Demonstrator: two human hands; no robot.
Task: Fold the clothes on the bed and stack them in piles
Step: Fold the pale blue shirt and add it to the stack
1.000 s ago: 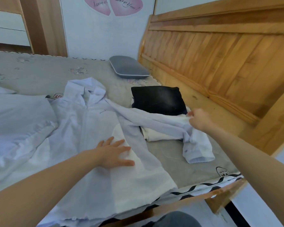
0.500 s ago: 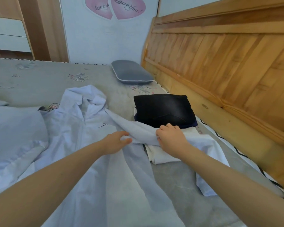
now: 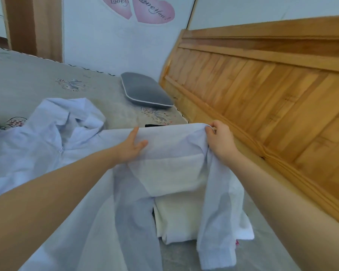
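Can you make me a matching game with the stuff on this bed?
Things:
1. grey cushion with white piping
2. pale blue shirt sleeve
3. pink heart stickers
4. folded cream cloth

Places:
A. stuck on the wall
B. on the mattress beside the wooden headboard
C. held up by the left hand and right hand
D. under the raised sleeve

Pairs: 1-B, 2-C, 3-A, 4-D

Two hands are counted, the left hand and the right hand; one pale blue shirt is seen spread out, with one sleeve raised; one folded white garment is counted beneath it; one grey pillow, one wooden headboard and two pink heart stickers are counted
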